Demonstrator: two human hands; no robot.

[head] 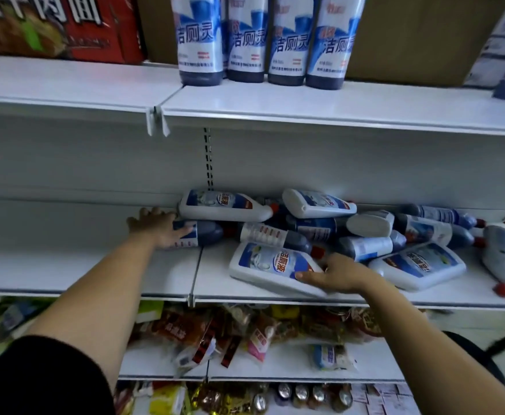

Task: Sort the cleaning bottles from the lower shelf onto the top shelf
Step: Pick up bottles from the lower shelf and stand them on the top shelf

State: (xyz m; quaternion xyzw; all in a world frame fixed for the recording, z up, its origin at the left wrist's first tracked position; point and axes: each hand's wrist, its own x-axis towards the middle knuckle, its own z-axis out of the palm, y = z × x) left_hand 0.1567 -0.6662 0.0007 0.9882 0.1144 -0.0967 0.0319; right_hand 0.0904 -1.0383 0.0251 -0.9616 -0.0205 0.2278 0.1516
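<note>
**On the lower white metal shelf (pixel 65 265): two bottles grabbed**

Left hand (pixel 155 227) curls round a lying dark-blue round plastic bottle (pixel 207 235); right hand (pixel 339 275) pinches a flat white blue-labelled bottle (pixel 263 265). Four upright dark-blue bottles (pixel 287 40) stand on the top shelf (pixel 335 106).

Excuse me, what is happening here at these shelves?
A person is sorting cleaning bottles. The left hand grips a dark bottle lying on the lower shelf. The right hand grips a white bottle at the front of the pile. Four bottles already stand upright on the top shelf.
</note>
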